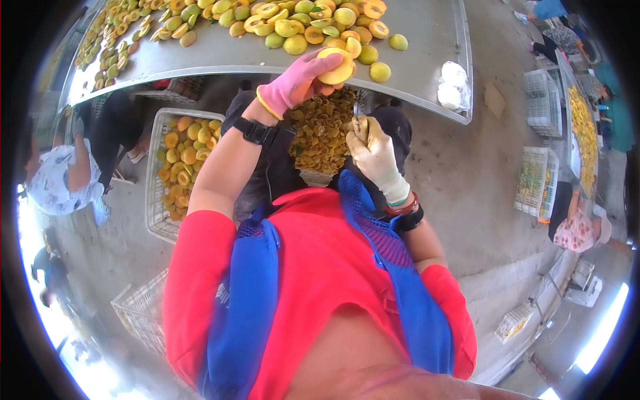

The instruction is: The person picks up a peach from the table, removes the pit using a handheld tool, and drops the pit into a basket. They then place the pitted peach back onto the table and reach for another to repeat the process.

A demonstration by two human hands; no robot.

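Observation:
My left hand, in a pink glove with a yellow cuff, is closed around a yellow peach at the table's front edge. A pale, flat cut face shows on that fruit. Just below and to the right, my right hand, in a whitish, yellow-stained glove, grips a small metal pitting tool; its tip is too small to make out clearly. The tool is apart from the peach. Under my hands, between my knees, a heap of yellow peach pieces fills a container. Whole and halved peaches lie on the metal table ahead.
A white crate of peaches stands at my left, with another crate behind it. White plastic bundles lie on the table's right corner. Other people sit at left and far right, where a second table and crates stand.

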